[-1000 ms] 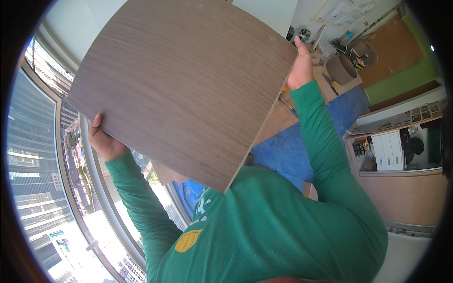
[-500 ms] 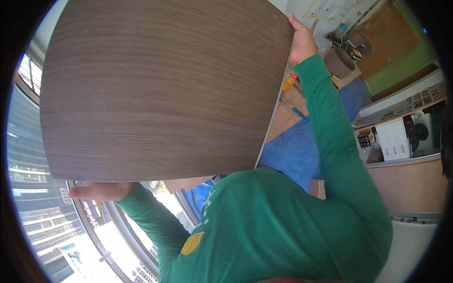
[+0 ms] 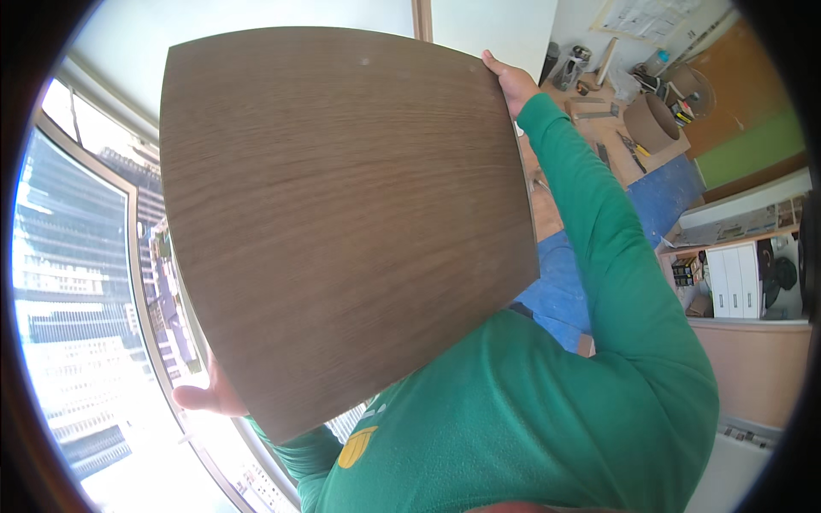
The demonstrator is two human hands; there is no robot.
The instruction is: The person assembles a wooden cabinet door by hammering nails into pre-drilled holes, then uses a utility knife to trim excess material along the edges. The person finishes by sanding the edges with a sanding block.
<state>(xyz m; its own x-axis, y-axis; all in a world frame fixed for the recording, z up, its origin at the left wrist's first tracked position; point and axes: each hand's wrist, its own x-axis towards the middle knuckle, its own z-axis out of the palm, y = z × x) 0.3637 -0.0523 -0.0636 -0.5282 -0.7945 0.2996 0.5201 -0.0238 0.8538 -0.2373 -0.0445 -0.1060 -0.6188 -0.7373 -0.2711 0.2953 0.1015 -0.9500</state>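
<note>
A large brown wood-grain panel [image 3: 351, 205] fills the middle of the view, held up tilted in front of my chest. My right hand [image 3: 513, 84] grips its far right edge, with the thumb along the edge and the fingers mostly hidden behind. At the near left edge is my left hand [image 3: 214, 393], its thumb sticking out sideways past the board. The fingers of that hand are out of sight behind the panel, which they seem to support.
Windows [image 3: 77, 282] line the left side. At the back right, a worktop with tools and a brown round bin [image 3: 652, 124] stands near a blue floor sheet [image 3: 663, 192]. White drawers [image 3: 734, 280] are at the far right. A white wall surface [image 3: 492, 30] rises behind the panel.
The panel has tilted and turned, its near left corner swinging down and right; its far edge now shows. My left hand has moved lower and right, my right hand slightly left and down.
</note>
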